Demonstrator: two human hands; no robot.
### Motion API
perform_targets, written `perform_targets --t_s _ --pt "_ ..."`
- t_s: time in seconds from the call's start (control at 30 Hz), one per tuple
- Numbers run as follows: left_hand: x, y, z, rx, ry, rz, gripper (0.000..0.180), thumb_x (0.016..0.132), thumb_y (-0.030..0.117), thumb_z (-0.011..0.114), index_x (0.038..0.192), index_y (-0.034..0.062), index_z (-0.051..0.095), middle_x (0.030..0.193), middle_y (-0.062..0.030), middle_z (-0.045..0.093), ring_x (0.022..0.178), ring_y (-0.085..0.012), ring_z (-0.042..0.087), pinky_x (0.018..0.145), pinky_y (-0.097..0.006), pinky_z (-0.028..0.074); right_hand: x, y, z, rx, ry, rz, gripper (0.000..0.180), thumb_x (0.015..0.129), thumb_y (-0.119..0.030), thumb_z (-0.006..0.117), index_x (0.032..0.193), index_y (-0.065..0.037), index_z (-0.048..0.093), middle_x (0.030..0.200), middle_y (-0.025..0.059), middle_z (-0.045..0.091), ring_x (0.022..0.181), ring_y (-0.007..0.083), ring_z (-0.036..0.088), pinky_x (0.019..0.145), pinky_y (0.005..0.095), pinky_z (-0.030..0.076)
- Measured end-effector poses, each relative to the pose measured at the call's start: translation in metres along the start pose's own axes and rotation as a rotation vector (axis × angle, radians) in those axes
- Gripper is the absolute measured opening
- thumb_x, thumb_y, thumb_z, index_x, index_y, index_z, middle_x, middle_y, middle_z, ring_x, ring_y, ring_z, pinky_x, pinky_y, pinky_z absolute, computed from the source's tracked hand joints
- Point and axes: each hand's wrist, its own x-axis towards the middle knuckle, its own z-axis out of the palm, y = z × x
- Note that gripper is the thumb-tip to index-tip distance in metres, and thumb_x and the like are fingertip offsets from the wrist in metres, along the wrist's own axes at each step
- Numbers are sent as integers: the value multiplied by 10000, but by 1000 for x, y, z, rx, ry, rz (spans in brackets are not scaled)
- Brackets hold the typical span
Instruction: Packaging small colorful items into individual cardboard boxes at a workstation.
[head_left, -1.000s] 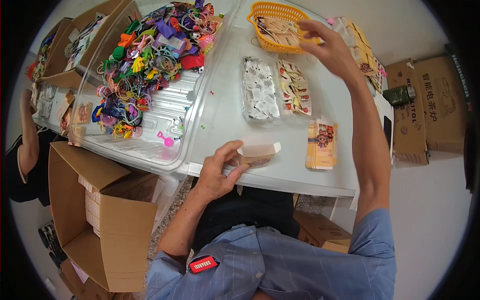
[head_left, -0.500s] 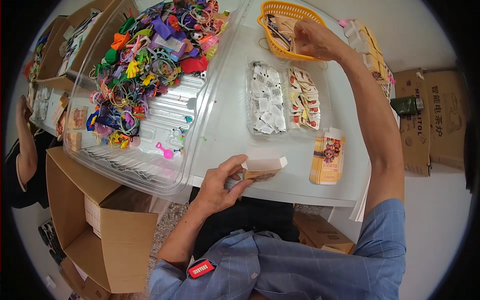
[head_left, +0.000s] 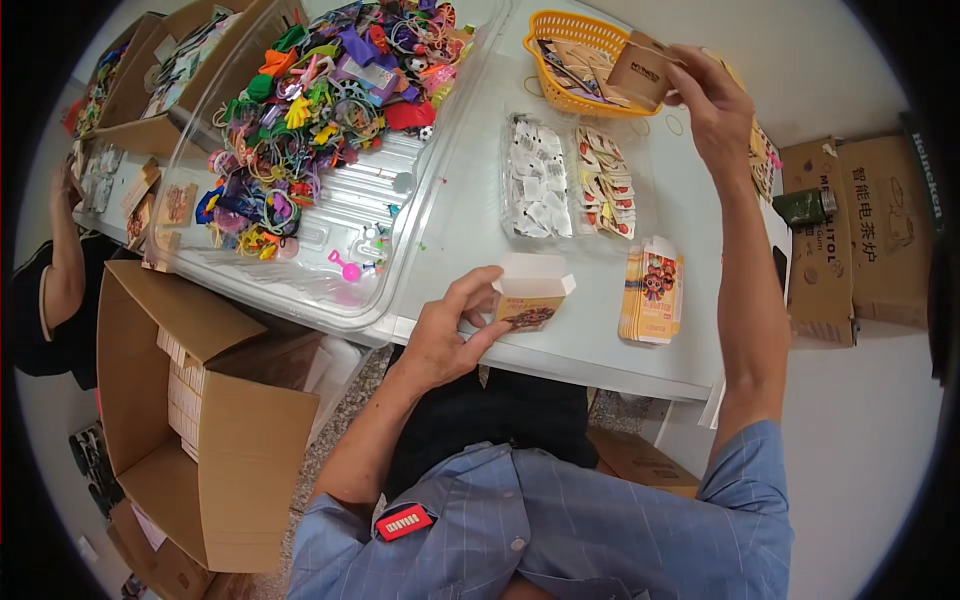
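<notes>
My left hand (head_left: 438, 338) holds a small printed carton (head_left: 532, 310) by its side, between thumb and fingers. The carton stands with its white top flaps raised and open; what lies inside cannot be made out. At the far right, my right hand (head_left: 715, 105) pinches a flat brown card (head_left: 638, 75) with dark print and a thin string, just over the right rim of a yellow plastic basket (head_left: 547, 82). More brown pieces lie in that basket. Between the hands, a clear tray holds white sachets (head_left: 538, 190) and a row of printed packets (head_left: 606, 190).
A stack of flat yellow cartons (head_left: 652, 295) lies near the table's front right. On the left, a large clear bin (head_left: 370, 315) holds mixed small toys (head_left: 330, 120). An open cardboard box (head_left: 255, 470) stands below it. A co-worker's arm (head_left: 66, 235) shows at far left.
My right hand has come up out of the yellow basket with a brown card. The carton in my left hand has tipped more upright, and the whole view has shifted slightly.
</notes>
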Motion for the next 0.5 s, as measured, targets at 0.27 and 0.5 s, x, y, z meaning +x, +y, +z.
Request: perform_targets --t_s 0.27,0.5 --pt "-2 0 -1 -33 -4 -33 746 840 17 778 1476 87 393 1191 -192 704 1036 -257 713 765 -310 556 -127 -79 43 575 -2 173 131 932 21 663 1058 54 667 936 122 695 780 193 688 707 320 577" --pt "-2 2 1 -26 -11 -36 737 850 25 773 1477 71 387 1214 -193 697 1038 -251 710 772 -318 560 -158 -81 58 397 -185 134 155 876 107 678 1001 26 721 944 101 703 832 160 670 768 269 551"
